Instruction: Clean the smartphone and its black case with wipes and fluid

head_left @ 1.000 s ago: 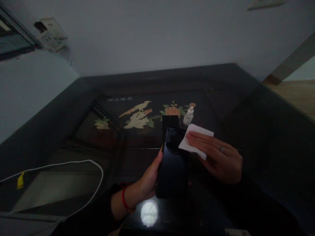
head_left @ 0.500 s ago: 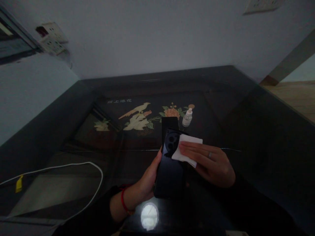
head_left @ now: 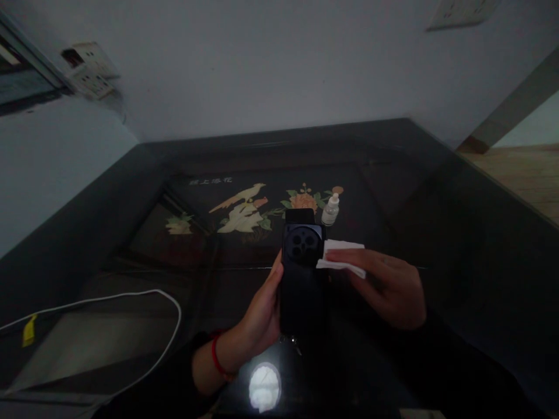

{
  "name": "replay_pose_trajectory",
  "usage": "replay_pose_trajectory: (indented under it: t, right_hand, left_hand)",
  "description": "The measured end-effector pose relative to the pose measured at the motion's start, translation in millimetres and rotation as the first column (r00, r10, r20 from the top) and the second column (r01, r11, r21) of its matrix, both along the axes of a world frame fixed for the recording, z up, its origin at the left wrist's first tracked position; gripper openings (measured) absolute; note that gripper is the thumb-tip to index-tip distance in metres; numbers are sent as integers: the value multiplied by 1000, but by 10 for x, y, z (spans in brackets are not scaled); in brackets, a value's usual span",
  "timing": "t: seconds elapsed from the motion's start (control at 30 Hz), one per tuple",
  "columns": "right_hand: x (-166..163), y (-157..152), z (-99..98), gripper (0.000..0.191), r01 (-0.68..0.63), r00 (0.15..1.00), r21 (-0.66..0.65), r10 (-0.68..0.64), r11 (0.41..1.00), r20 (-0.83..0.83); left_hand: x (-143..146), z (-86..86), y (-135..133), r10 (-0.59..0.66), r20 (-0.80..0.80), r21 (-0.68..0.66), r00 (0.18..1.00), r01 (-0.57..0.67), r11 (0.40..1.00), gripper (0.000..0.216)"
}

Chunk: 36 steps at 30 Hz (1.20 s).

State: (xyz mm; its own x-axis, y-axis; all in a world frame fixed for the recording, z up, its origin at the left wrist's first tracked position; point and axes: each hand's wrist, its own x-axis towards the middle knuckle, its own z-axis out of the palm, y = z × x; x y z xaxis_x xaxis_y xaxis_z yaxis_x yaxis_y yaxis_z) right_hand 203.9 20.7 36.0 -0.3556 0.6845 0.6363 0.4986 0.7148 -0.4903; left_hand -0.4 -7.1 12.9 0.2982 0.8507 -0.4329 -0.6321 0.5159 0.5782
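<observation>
A dark smartphone (head_left: 303,297) is held up over the table by my left hand (head_left: 264,308), gripped along its left side. Its back faces me, with a large round camera module (head_left: 302,243) at the top. My right hand (head_left: 388,285) pinches a folded white tissue (head_left: 343,256) whose left edge is at the phone's upper right edge; whether they touch I cannot tell. Behind the phone's top a black oblong object (head_left: 299,216) lies on the table, partly hidden. A small dropper bottle (head_left: 331,210) with a white top stands beyond, to the right.
The glossy black table (head_left: 375,151) bears a bird-and-flower inlay (head_left: 240,218) and reflects a round light. A white cable (head_left: 126,294) with a yellow tag (head_left: 28,330) curves over the left side. Sockets (head_left: 94,70) sit on the wall at the back left.
My right hand has drawn the tissue rightward off the camera module, which now shows fully. The phone has turned more upright, and a small metallic piece now shows below its lower end.
</observation>
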Motion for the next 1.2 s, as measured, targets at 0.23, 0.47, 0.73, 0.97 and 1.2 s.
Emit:
replay_pose_trajectory:
  t: [0.23,0.47,0.73,0.97,1.2]
  right_hand:
    - [34,231,-231,12,-33,528,-334,-267,942,-806]
    - [-204,25,-307,12,-16,756,-429,-270,903,-596]
    - [-327,-186,-162,21,-121,947,-322,11,939,-322]
    - [-373,-263,-201,30,-339,925,-215,282,916,-256]
    - [-258,-141,-120,26,-130,905,-421,-67,898,-421]
  left_hand:
    - [-18,35,45,16,28,-42,999,-15,999,53]
    - [-11,32,4,-47,12,-12,999,48,999,50]
    - [-57,-101,20,24,-225,225,974,29,974,82]
    - [-145,-111,-12,-205,-124,212,971,227,950,82]
    - [-183,-154,13,-270,221,-63,937,290,955,47]
